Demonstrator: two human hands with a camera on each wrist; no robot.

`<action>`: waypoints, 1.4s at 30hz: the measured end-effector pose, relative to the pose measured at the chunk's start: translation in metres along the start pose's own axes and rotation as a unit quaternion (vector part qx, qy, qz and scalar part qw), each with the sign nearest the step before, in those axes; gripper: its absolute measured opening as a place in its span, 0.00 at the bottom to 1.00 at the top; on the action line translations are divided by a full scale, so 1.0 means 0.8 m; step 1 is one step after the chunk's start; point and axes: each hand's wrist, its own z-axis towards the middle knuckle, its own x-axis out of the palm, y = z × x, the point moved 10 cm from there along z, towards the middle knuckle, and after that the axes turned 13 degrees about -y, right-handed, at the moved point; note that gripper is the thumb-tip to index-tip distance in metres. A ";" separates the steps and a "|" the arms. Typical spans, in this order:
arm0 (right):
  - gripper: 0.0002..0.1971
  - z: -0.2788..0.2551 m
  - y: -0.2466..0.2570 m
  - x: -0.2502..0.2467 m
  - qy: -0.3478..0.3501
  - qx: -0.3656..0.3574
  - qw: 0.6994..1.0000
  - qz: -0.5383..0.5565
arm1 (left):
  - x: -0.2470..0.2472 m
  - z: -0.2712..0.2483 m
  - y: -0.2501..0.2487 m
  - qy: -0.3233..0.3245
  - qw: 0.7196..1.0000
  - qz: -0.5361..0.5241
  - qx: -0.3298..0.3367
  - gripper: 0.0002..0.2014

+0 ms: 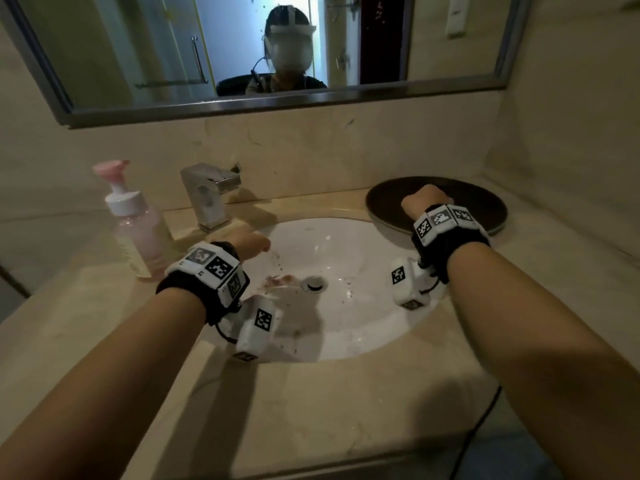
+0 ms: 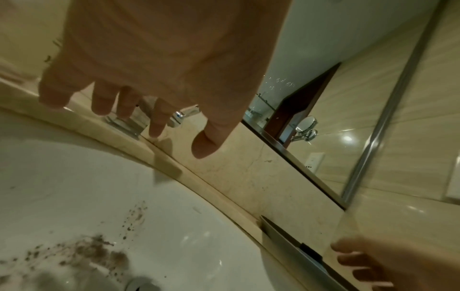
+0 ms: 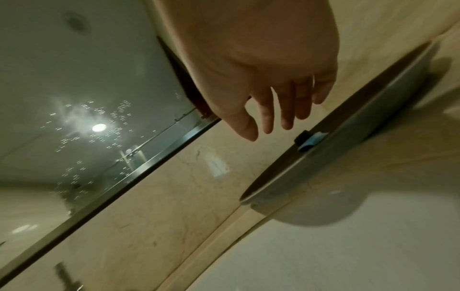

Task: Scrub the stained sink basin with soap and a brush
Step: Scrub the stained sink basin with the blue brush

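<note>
Both bare arms reach out over the tan bench [image 1: 346, 410]. On the far left stands a pink soap bottle [image 1: 138, 230] with a white pump. Next to it is the shiny tap [image 1: 207, 194]. The left hand [image 1: 251, 242] hangs over the left edge of the white sink [image 1: 363, 334], near the tap, fingers loose and spread, so its grip is open and holds nothing. Brown stains [image 1: 278, 280] lie in the sink beside the drain [image 1: 314, 283]. The right hand [image 1: 424, 200] hangs over a dark round plate [image 1: 485, 206] on the bench behind the sink, fingers pointing down, grip open and empty. A small blue and black thing [image 3: 309, 140] sits at the plate's rim. I cannot tell what it is.
</note>
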 end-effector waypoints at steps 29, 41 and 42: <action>0.18 -0.009 0.022 0.063 0.159 0.094 0.942 0.280 | 0.050 -0.033 -0.061 0.133 0.989 -0.048 0.051 0.13; 0.04 -0.113 0.108 0.126 0.294 0.009 0.928 0.231 | -0.065 -0.013 0.124 0.061 0.989 0.061 -0.117 0.24; 0.06 -0.118 0.109 0.131 0.305 0.005 0.925 0.227 | -0.065 -0.016 0.130 0.067 0.989 0.046 -0.126 0.24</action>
